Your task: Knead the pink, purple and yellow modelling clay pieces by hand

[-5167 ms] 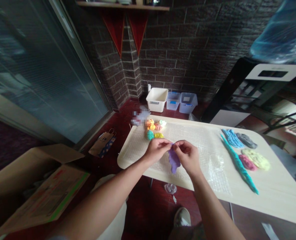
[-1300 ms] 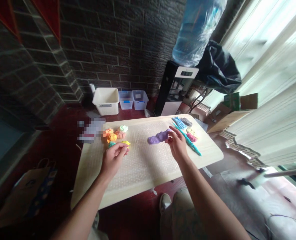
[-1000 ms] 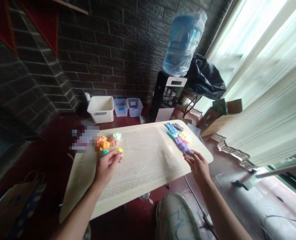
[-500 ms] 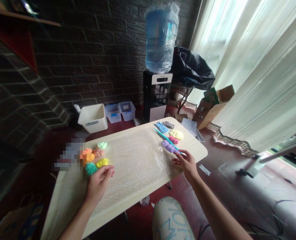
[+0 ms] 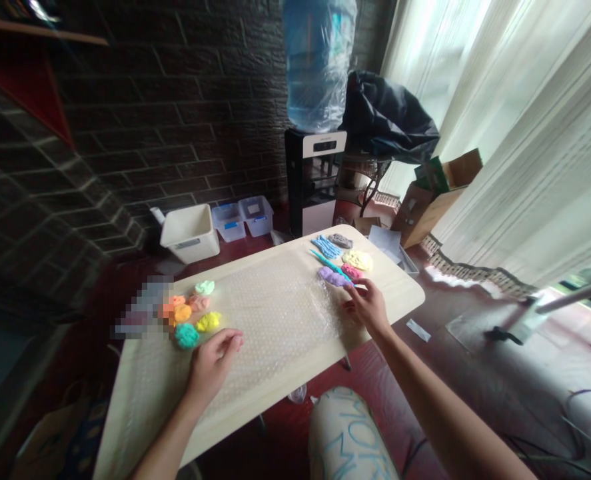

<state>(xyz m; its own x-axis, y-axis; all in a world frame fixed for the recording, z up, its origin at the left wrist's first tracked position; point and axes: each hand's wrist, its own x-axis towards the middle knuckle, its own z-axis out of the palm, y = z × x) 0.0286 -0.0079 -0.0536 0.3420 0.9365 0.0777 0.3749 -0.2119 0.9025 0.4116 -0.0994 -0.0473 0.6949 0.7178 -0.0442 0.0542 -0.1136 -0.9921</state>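
My right hand (image 5: pixel 368 305) is at the right end of the table, its fingertips closed on the near end of a lumpy purple piece of clay (image 5: pixel 331 276). Along that piece lies a thin teal stick-like strip (image 5: pixel 320 256), its near end by my fingers. Pink (image 5: pixel 351 271), pale yellow (image 5: pixel 358 259), blue (image 5: pixel 326 246) and grey (image 5: pixel 340 241) clay lumps sit just beyond. My left hand (image 5: pixel 215 357) hovers low over the table, fingers curled together, nothing visible in them. Beside it are teal-green (image 5: pixel 186 335) and yellow (image 5: pixel 208 322) clay lumps.
Bubble wrap (image 5: pixel 270 300) covers much of the table (image 5: pixel 400 293). Orange (image 5: pixel 182 313), peach (image 5: pixel 200 303) and mint (image 5: pixel 204 287) lumps lie at the left. Behind stand a white bin (image 5: pixel 189 235), clear boxes (image 5: pixel 256 217), a water dispenser (image 5: pixel 318 180) and a cardboard box (image 5: pixel 428 210).
My right hand and the purple clay have shifted a little away and to the left, against the other lumps. My left hand has moved slightly right, away from the yellow lump. The view has shifted.
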